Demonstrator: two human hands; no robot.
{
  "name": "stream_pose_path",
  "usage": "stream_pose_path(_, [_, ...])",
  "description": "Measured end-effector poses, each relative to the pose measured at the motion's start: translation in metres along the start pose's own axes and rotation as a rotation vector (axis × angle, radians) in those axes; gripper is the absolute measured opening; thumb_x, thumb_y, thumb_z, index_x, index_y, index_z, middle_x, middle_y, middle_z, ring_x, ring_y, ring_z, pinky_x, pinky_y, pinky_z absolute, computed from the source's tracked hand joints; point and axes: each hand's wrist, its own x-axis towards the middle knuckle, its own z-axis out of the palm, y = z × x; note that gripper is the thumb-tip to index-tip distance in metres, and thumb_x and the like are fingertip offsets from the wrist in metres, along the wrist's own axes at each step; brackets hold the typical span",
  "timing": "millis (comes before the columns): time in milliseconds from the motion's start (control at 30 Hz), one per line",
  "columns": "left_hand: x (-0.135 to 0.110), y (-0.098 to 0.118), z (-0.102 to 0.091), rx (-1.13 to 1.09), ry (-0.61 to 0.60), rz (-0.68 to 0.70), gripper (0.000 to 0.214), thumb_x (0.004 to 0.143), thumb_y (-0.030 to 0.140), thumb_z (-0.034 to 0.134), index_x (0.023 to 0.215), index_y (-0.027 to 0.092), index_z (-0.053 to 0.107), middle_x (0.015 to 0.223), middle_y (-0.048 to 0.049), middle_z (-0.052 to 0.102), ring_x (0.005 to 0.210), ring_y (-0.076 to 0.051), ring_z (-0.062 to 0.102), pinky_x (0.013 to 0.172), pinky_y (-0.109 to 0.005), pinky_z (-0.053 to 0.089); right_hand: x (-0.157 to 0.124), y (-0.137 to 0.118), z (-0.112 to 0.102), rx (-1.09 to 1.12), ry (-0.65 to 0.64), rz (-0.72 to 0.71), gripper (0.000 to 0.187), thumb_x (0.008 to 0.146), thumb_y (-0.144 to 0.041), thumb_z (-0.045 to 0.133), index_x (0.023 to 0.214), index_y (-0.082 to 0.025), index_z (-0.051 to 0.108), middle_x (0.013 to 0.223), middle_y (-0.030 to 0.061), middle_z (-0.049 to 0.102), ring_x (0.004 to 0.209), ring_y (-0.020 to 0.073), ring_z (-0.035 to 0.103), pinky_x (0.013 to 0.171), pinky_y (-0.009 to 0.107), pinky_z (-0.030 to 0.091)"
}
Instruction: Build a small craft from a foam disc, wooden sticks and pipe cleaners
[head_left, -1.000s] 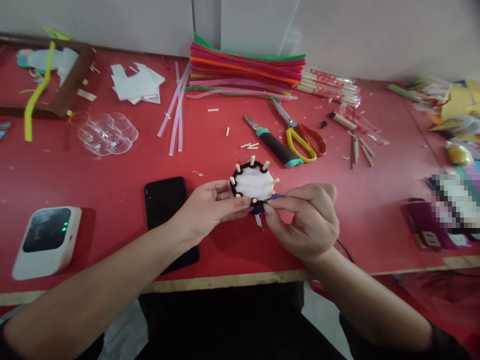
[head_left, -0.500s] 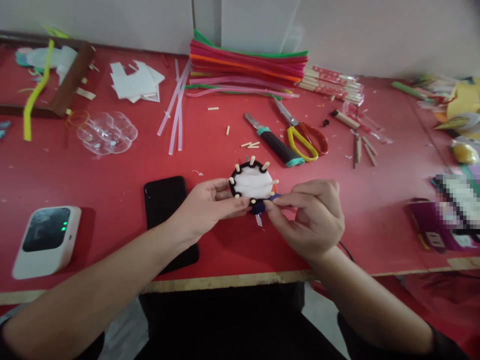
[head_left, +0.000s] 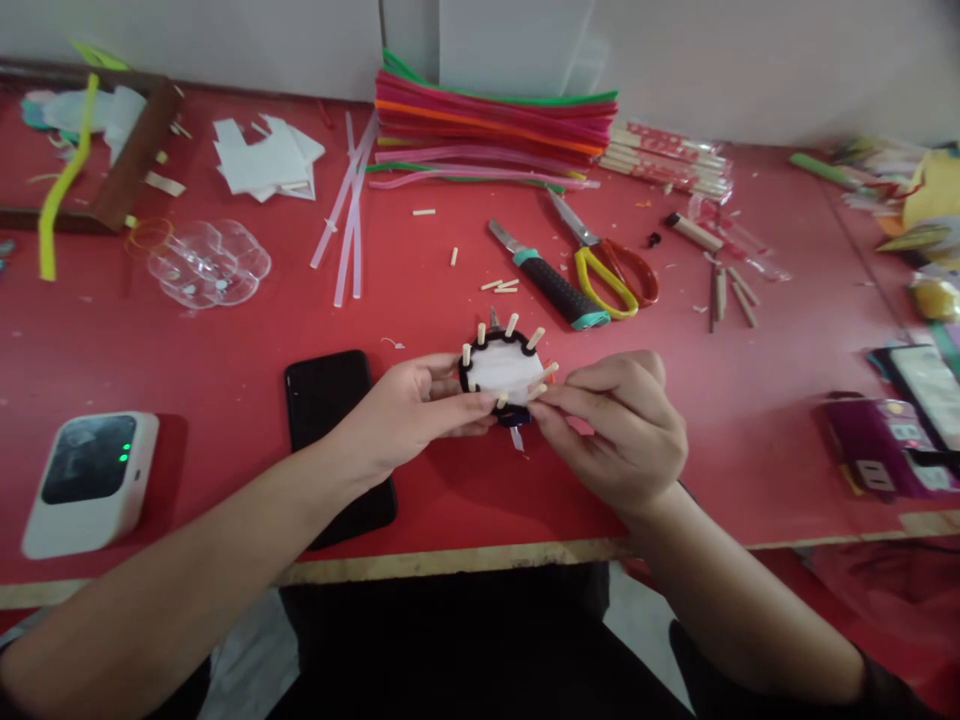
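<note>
A small round white disc (head_left: 504, 368) with a black fuzzy rim and several short wooden pegs standing up around its edge is held above the red table. My left hand (head_left: 420, 400) grips it from the left, thumb on the near rim and fingers underneath. At its near right edge, my right hand (head_left: 615, 425) is closed in a pinch, thumb and forefinger against the rim by a peg. Dark blue material shows below the near rim; what lies between the right fingertips is mostly hidden. Under my left wrist is a black phone (head_left: 330, 400).
Beyond the disc lie a black-handled knife (head_left: 555, 290), scissors (head_left: 607, 275) and short stick pieces (head_left: 501, 286). Pipe cleaners (head_left: 495, 130) are bundled at the back. A clear flower-shaped tray (head_left: 210, 265) and a white device (head_left: 90, 485) stand left, a purple box (head_left: 874, 450) right.
The disc has tipped slightly, so its pegs show more of their length. My right fingers have shifted a little, and less of the blue material shows beside them.
</note>
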Motion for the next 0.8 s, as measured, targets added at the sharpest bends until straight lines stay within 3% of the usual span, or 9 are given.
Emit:
stream_pose_path(200, [-0.0021,0.0005,0.0029,-0.047,-0.044,0.042,0.033,0.079,0.012,0.083,0.11,0.018,0.073,0.108,-0.0045,0.079,0.102,-0.017,0.073,0.09,-0.03,0.06,0.0007,-0.0015,0.001,0.027,0.016,0.033,0.014,0.084,-0.011,0.077,0.094,-0.02,0.073,0.079,0.0021,0.067,0.069,0.0156,0.058,0.066,0.035,0.047])
stream_pose_path(333, [-0.0019,0.0008,0.0039,-0.054,-0.004,0.028,0.023,0.078,0.013,0.083,0.098,0.015,0.072,0.096,-0.0032,0.078,0.096,-0.017,0.074,0.092,-0.035,0.06,0.0007,-0.0039,-0.0021,0.062,0.031,0.055,0.021,0.086,-0.009,0.07,0.104,-0.02,0.071,0.087,0.0041,0.068,0.076,0.0179,0.063,0.07,0.036,0.05])
stream_pose_path(533, [-0.0011,0.0012,0.0038,-0.084,0.035,-0.012,0.019,0.077,0.011,0.083,0.091,0.014,0.07,0.089,-0.0021,0.076,0.092,-0.018,0.073,0.096,-0.04,0.06,0.0015,-0.0037,-0.002,0.058,0.047,0.034,0.021,0.084,-0.006,0.069,0.1,-0.019,0.068,0.088,0.0044,0.069,0.076,0.0172,0.063,0.071,0.035,0.051])
stream_pose_path(667, [-0.0006,0.0024,0.0048,-0.123,0.069,-0.033,0.018,0.078,0.008,0.081,0.09,0.014,0.07,0.088,-0.0026,0.076,0.086,-0.016,0.074,0.092,-0.038,0.062,-0.0008,-0.0019,-0.0009,0.131,0.035,0.094,0.014,0.088,-0.007,0.056,0.084,-0.02,0.061,0.074,0.0015,0.062,0.068,0.0154,0.057,0.063,0.032,0.049])
stream_pose_path(800, [-0.0003,0.0049,0.0072,-0.144,0.086,-0.03,0.016,0.08,0.006,0.078,0.09,0.014,0.069,0.089,-0.0023,0.076,0.084,-0.015,0.074,0.087,-0.033,0.063,-0.0026,-0.0015,-0.0013,0.162,-0.036,0.164,0.028,0.093,-0.011,0.05,0.068,-0.022,0.047,0.062,-0.002,0.049,0.058,0.0123,0.048,0.054,0.028,0.042])
